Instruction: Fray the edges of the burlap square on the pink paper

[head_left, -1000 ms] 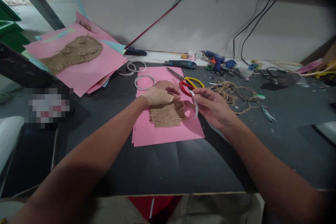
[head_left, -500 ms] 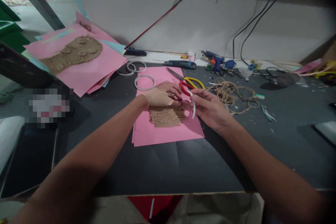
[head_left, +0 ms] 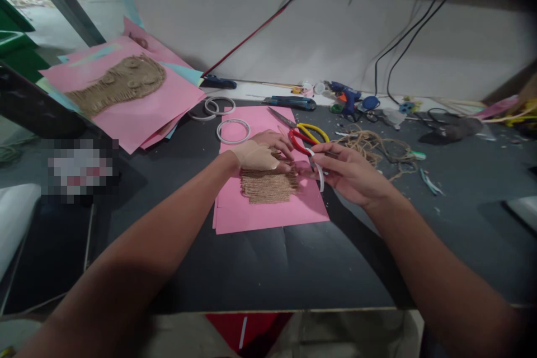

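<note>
My left hand [head_left: 264, 151], with a beige wrap across its back, lies flat on a panel of brown twine rows [head_left: 269, 185], fingers stretched out. The panel rests on pink paper [head_left: 268, 221]. To its right, my right hand [head_left: 346, 170] pinches a thin, curved white strip [head_left: 321, 178] between thumb and fingers. Whether anything else is in that grip is hidden. Just beyond the hands are scissors [head_left: 289, 122] with a yellow handle, and a red handle [head_left: 300, 137] overlaps them. A loose tangle of twine [head_left: 373, 148] lies beyond my right hand.
Pale rings [head_left: 233, 131] lie by the paper's far left edge. A box cutter [head_left: 291, 102] and a blue glue gun [head_left: 346, 95] lie along the back. Pink sheets [head_left: 168, 103] with a shaped twine piece [head_left: 121, 81] stand at the left. Cables [head_left: 403, 39] hang before the wall.
My right hand has drawn slightly to the right with the white strip, away from the twine panel. My left hand stays on the panel. The whole view has shifted a little.
</note>
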